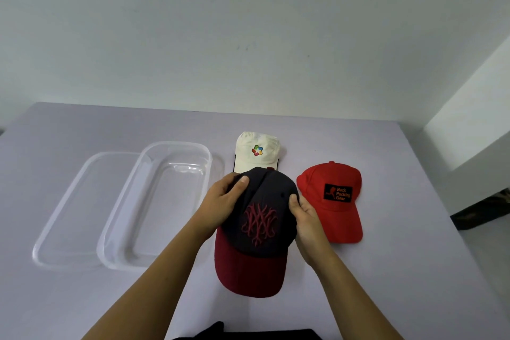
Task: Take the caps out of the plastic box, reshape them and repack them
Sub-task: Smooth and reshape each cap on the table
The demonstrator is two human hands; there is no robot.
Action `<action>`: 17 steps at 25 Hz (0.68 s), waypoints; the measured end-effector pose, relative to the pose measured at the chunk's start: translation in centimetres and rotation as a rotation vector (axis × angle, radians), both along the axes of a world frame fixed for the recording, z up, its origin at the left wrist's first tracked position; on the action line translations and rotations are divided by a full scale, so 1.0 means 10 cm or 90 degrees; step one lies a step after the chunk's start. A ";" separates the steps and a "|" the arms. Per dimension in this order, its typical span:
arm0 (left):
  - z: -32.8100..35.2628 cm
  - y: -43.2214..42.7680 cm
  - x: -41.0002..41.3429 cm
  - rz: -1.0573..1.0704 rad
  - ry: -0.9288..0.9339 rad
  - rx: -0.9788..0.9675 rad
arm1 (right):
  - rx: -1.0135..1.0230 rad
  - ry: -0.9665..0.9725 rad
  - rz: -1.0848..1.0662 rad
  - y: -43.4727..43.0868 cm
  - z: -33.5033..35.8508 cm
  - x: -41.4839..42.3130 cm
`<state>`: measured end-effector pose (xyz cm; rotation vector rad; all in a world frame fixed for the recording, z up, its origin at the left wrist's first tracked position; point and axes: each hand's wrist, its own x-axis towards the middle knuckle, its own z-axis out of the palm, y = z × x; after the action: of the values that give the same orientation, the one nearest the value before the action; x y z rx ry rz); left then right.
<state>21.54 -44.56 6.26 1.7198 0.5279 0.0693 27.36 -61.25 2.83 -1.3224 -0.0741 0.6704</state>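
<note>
Navy cap [258,218] gripped between both hands: left hand [220,201] fingers closed at 9 o'clock, right hand [305,218] at 3 o'clock.

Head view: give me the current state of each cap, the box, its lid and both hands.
Navy cap: held by both hands, brim toward the person.
Red cap: on table, untouched.
White cap: on table, partly hidden.
Plastic box: open, empty.
Lid: off, beside box.
Left hand: gripping crown.
Right hand: gripping crown.
</note>
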 end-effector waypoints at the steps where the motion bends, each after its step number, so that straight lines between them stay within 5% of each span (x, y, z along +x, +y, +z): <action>1: 0.01 0.02 0.03 0.011 0.019 0.006 | -0.005 0.003 -0.003 0.01 0.01 0.00; 7: 0.07 -0.05 0.05 0.062 -0.011 -0.031 | -0.035 0.003 0.020 -0.02 0.06 0.05; 11: 0.08 -0.12 0.05 0.060 -0.075 0.089 | -0.093 -0.023 0.129 -0.03 0.16 0.09; 17: 0.11 -0.07 0.00 -0.009 -0.086 0.034 | -0.075 -0.046 0.004 -0.05 0.30 0.13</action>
<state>21.58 -45.23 7.33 1.7557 0.4175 0.1899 28.68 -61.72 5.82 -1.4602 -0.0980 0.6396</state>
